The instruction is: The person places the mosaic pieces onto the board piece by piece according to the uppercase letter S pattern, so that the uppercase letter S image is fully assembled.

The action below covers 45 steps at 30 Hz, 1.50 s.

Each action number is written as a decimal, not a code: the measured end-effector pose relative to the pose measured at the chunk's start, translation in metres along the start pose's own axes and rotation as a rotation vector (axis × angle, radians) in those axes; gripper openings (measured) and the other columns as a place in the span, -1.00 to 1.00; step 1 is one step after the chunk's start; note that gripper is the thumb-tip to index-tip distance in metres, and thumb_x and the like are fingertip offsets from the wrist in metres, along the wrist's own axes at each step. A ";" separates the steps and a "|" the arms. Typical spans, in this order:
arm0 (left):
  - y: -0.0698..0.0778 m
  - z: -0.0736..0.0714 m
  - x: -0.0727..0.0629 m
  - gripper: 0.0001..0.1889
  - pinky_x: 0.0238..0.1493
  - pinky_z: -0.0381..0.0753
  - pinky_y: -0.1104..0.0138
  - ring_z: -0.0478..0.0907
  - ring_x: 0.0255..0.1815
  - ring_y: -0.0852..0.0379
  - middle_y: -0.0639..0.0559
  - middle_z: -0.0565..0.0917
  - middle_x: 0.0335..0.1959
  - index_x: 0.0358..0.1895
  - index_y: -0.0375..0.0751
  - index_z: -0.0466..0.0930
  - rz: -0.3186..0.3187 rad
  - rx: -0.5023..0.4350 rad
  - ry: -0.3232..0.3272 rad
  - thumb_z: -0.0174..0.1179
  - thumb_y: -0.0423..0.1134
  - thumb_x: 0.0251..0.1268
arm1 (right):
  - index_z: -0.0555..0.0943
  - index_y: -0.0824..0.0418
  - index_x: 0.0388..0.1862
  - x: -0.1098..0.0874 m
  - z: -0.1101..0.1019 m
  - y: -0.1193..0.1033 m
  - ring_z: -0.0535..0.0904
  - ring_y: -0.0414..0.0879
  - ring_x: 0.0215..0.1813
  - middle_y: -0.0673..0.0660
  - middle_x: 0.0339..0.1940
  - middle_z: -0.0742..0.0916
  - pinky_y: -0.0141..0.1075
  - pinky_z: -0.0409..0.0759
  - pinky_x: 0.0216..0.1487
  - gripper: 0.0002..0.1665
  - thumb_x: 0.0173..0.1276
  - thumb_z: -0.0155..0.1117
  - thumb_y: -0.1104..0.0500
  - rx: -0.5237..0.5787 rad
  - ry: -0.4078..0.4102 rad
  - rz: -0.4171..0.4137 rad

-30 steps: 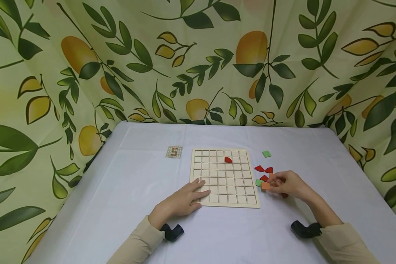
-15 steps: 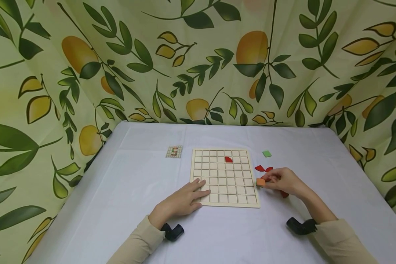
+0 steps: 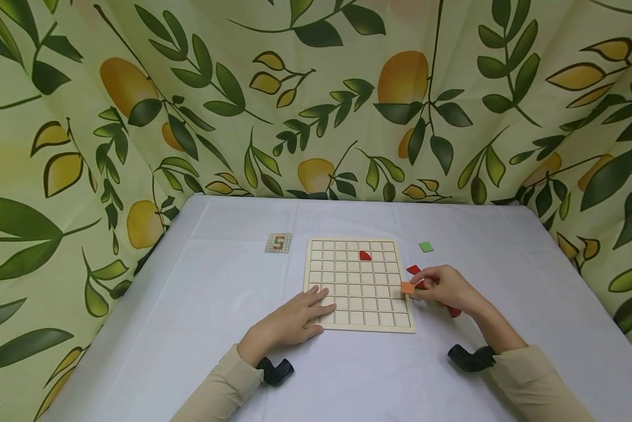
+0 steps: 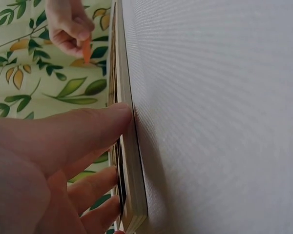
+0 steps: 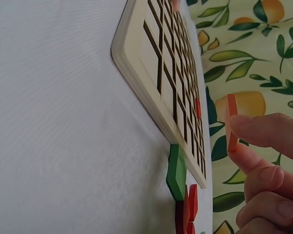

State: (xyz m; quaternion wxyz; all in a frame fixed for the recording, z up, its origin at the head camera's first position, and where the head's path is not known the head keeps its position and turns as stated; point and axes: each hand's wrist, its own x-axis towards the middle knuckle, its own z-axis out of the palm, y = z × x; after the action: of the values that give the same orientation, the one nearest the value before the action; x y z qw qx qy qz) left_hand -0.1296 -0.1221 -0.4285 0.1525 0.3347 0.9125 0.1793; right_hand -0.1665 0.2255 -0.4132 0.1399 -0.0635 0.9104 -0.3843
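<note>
A square wooden grid board (image 3: pixel 368 329) lies on the table, with one red quarter-circle tile (image 3: pixel 365 256) in an upper cell. My left hand (image 3: pixel 294 318) rests on the board's lower left part, fingers spread. In the left wrist view its thumb (image 4: pixel 95 127) touches the board's edge. Between thumb and finger, my right hand (image 3: pixel 447 287) pinches an orange square tile (image 3: pixel 407 288). The right wrist view has this orange tile (image 5: pixel 231 122) edge-on and raised above the board. Below the right hand are red tiles (image 3: pixel 454 312), partly hidden by it.
A small card (image 3: pixel 278 242) with a coloured S-like pattern on a grid lies left of the board. One green square tile (image 3: pixel 426 247) sits to the board's upper right. Another green tile (image 5: pixel 176 170) is close to the board's side in the right wrist view.
My right hand has moved left from the loose tiles, carrying the orange tile to the board's right edge. The left hand stays in place on the board.
</note>
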 end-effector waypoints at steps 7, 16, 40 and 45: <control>0.000 -0.001 0.000 -0.49 0.58 0.11 -0.02 0.00 0.61 -0.14 -0.11 0.17 0.55 0.40 -0.02 0.34 0.001 0.001 -0.001 0.09 -0.16 0.41 | 0.67 0.38 -0.15 0.003 0.000 -0.004 0.25 -0.24 -0.62 -0.03 -0.63 0.37 -0.46 0.19 -0.66 -0.66 0.12 0.43 0.21 0.026 0.002 0.009; -0.001 0.001 0.001 -0.49 0.56 0.14 -0.04 0.03 0.60 -0.17 -0.15 0.18 0.54 0.41 -0.03 0.34 0.027 0.045 0.001 0.08 -0.15 0.42 | 0.66 0.36 -0.12 0.006 0.003 -0.005 0.18 -0.25 -0.68 -0.04 -0.63 0.36 -0.45 0.16 -0.70 -0.63 0.12 0.44 0.20 0.047 0.005 0.009; 0.000 0.001 0.001 -0.49 0.57 0.13 -0.02 0.01 0.60 -0.15 -0.13 0.17 0.55 0.41 -0.01 0.34 0.014 0.057 -0.003 0.08 -0.14 0.42 | 0.65 0.37 -0.07 0.028 0.007 -0.020 0.21 -0.23 -0.57 -0.02 -0.61 0.37 -0.42 0.18 -0.62 -0.61 0.15 0.42 0.20 0.085 0.021 -0.003; 0.001 0.000 0.001 -0.49 0.57 0.14 -0.03 0.02 0.60 -0.16 -0.14 0.17 0.55 0.41 -0.02 0.34 0.016 0.059 -0.003 0.08 -0.15 0.42 | 0.65 0.33 -0.05 0.034 0.009 -0.025 0.21 -0.22 -0.58 -0.03 -0.59 0.38 -0.43 0.17 -0.63 -0.61 0.16 0.41 0.17 0.083 0.031 0.036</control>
State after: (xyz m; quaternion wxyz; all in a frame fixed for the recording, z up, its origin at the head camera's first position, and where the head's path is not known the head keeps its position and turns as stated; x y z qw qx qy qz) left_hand -0.1295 -0.1211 -0.4288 0.1422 0.3466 0.9145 0.1529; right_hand -0.1956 0.1943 -0.4084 0.1353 -0.0354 0.8967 -0.4200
